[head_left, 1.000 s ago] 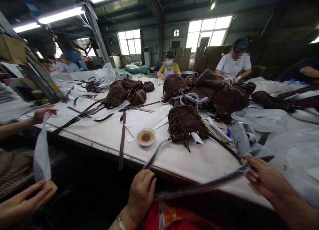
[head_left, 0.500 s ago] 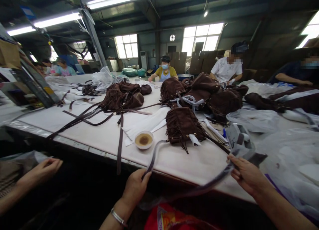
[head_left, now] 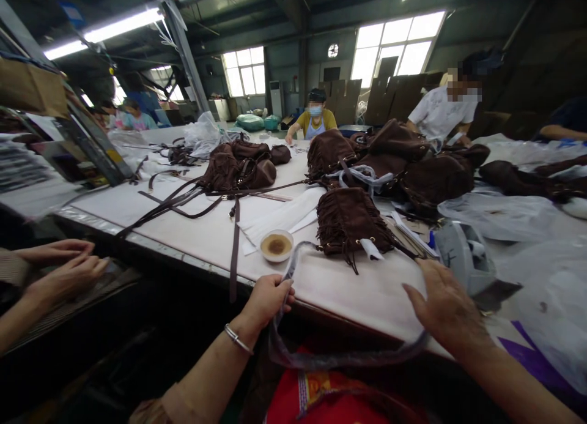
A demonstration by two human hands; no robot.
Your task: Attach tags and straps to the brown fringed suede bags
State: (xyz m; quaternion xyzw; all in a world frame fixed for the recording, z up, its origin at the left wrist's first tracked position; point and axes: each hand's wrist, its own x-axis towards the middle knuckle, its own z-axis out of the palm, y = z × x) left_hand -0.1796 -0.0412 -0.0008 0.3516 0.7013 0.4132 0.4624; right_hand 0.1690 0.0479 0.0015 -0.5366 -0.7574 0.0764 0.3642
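Note:
A dark brown fringed bag [head_left: 351, 219] lies on the table in front of me, with a scrap of white paper at its drawstring edge. Its long strap [head_left: 348, 358], wrapped in clear plastic, loops down over the table's front edge. My left hand [head_left: 270, 300] is closed around the strap on the left side of the loop. Over the loop's right side, my right hand [head_left: 447, 304] has its fingers stretched out and its thumb apart; its fingertips are by the strap near the bag, and whether they touch it is hard to see.
A small bowl of brownish paste [head_left: 276, 246] stands left of the bag, near white paper sheets [head_left: 282, 219]. Brown bags [head_left: 413, 167] pile up behind. A grey tape dispenser [head_left: 463, 259] and clear plastic [head_left: 545, 283] lie at right. A co-worker's hands [head_left: 68, 271] are at left.
My right hand has gone from gripping the wrapped strap to spread fingers and moved up towards the bag. My left hand keeps its grip, slightly higher. The view has shifted left.

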